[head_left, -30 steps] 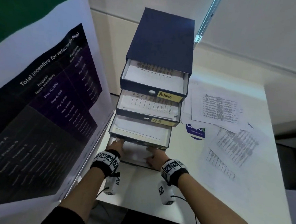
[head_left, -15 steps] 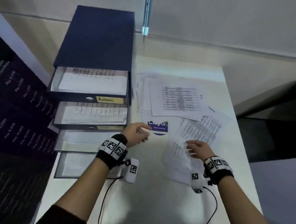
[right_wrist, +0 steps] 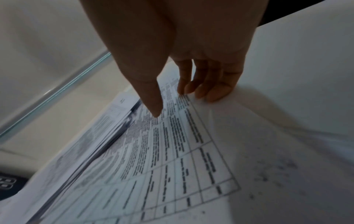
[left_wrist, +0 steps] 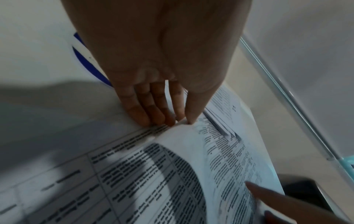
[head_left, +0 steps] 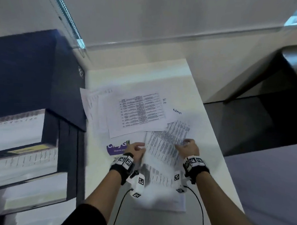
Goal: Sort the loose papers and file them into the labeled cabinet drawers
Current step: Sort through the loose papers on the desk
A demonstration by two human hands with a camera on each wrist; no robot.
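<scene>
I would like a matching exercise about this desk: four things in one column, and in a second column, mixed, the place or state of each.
Things:
1. left hand
2. right hand
3. sheet marked "admin"
4. purple card

Places or states:
A. half hidden under printed papers
B. far side of the pile, nobody touching it
C. pinching the left edge of the lifted table sheet
D. on the right edge of the same sheet

Pairs: 1-C, 2-D, 3-B, 4-A
</scene>
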